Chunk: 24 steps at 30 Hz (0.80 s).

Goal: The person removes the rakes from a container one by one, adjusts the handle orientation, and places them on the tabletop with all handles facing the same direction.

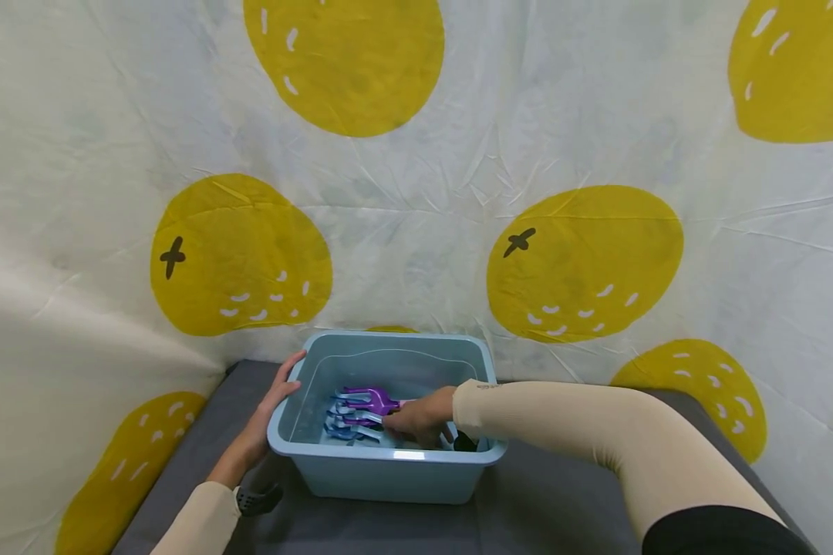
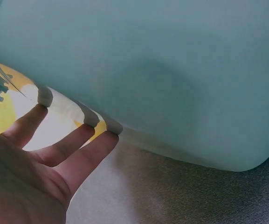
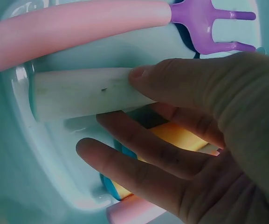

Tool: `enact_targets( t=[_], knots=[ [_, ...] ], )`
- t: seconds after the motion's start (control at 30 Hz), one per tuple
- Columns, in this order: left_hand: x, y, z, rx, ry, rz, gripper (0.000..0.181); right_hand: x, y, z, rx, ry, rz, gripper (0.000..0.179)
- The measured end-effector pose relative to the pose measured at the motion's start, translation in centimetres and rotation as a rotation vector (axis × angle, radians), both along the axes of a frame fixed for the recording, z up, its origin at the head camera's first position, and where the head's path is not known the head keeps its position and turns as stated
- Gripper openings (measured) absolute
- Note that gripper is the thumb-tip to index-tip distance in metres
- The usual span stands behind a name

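Note:
A light blue plastic tub (image 1: pixel 382 482) holds several small fork-shaped tools. My right hand (image 1: pixel 423 416) reaches down inside it. In the right wrist view, that hand (image 3: pixel 190 140) has its thumb on a white tool handle (image 3: pixel 73 95) with a finger beneath, pinching it; two other fingers extend below. The head of this tool is hidden by the hand. Above it lies a purple fork (image 3: pixel 195 23) with a pink handle. Blue forks (image 1: pixel 347 432) lie nearby. My left hand (image 1: pixel 274 401) rests on the tub's left rim, its fingers fairly straight against the outside in the left wrist view.
An orange-yellow handle (image 3: pixel 178 137) with a blue end and another pink handle (image 3: pixel 134 210) lie below the white one. The tub stands on a dark grey surface (image 1: pixel 548 493). Behind hangs a white cloth (image 1: pixel 416 254) printed with yellow fruit shapes.

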State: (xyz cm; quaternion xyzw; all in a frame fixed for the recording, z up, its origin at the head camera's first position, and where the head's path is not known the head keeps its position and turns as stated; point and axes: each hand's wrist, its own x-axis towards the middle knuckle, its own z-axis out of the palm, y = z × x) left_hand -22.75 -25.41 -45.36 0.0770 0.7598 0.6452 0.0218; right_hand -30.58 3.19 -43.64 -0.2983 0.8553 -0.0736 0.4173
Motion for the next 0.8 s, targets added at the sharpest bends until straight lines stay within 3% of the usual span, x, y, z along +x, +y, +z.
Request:
enact_targets(
  t=[0.1,0.43,0.6,0.8],
  knots=[
    [0.0,0.1,-0.1,0.006,0.003,0.000,0.061,-0.2,0.1,0.2,0.011,0.061,0.114,0.038],
    [-0.3,0.1,0.3,0.016,0.042,0.005,0.061,-1.3,0.1,1.8,-0.055,0.267,0.254,0.047],
    [-0.1,0.1,0.2,0.012,0.036,0.007,0.061,-1.6,-0.1,1.9,-0.038,0.260,0.285,0.046],
    [0.0,0.2,-0.1,0.024,0.013,0.010,0.060,-1.5,0.0,1.9,0.013,0.205,0.211,0.037]
  ],
)
